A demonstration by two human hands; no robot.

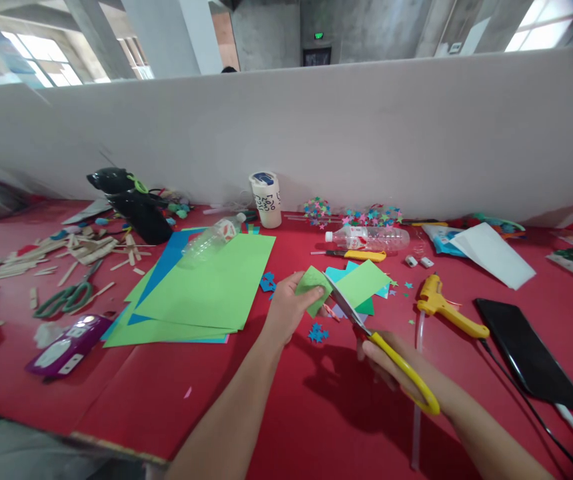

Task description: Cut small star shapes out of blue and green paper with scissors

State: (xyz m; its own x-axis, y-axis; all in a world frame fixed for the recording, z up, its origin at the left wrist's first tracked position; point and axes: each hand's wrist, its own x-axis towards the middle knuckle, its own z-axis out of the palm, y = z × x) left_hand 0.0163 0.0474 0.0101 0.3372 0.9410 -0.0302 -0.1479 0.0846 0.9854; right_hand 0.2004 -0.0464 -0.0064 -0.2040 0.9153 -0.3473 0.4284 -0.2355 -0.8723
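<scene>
My left hand (289,303) pinches a small piece of green paper (312,288) over the middle of the red table. In my right hand (391,360) is a pair of yellow-handled scissors (402,365), its blades pointing up and left to the edge of that paper. Whether the blades are cutting into it, I cannot tell. Just behind the blades lies a larger light green paper piece (365,283), over blue, purple and dark green scraps. Small blue paper stars (318,333) rest below my left hand.
Left are green and blue sheets (206,287) under a plastic bottle (211,241), wooden sticks (91,247), green-handled scissors (69,298) and a black bottle (141,210). A cup (266,200) stands behind. Right are a yellow glue gun (446,310), phone (529,353), cutter (363,255) and another bottle (373,238).
</scene>
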